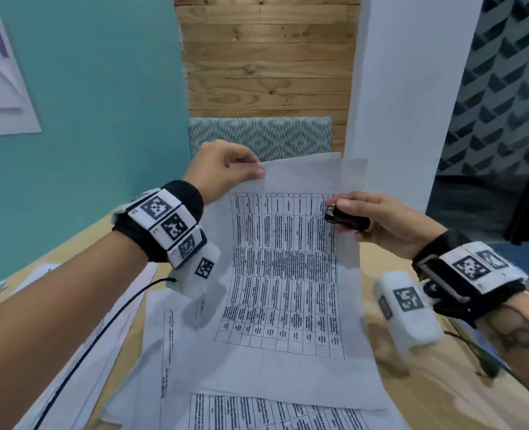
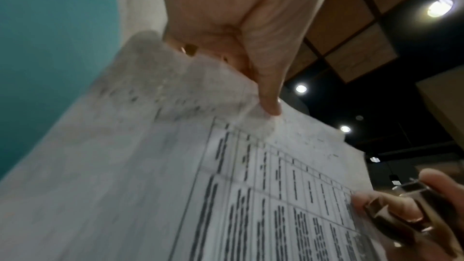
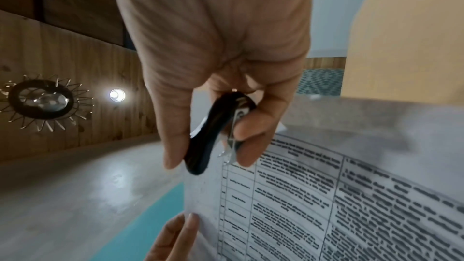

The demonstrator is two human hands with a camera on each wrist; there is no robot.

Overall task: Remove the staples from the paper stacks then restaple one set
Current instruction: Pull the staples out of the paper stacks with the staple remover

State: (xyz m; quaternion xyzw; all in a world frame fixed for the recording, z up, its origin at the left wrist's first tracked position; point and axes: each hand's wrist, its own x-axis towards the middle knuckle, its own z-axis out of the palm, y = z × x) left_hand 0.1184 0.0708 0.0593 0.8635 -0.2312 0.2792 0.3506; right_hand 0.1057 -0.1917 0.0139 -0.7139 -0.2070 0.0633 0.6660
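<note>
A printed paper stack (image 1: 288,274) with a table on it is lifted at its far end above the desk, its near end lying on other sheets. My left hand (image 1: 253,169) pinches its top left corner between thumb and fingers; the left wrist view shows the thumb (image 2: 270,104) pressed on the paper (image 2: 175,186). My right hand (image 1: 339,207) grips a black staple remover (image 1: 346,218) at the stack's right edge. In the right wrist view the staple remover (image 3: 213,136) has its metal claws touching the page (image 3: 326,195). Tiny marks show on the top margin.
More printed sheets (image 1: 257,411) lie on the wooden desk (image 1: 443,398) under and left of the held stack. A patterned chair back (image 1: 257,135) stands behind the desk, between a teal wall and a white pillar (image 1: 396,103). Thin cables run from both wristbands.
</note>
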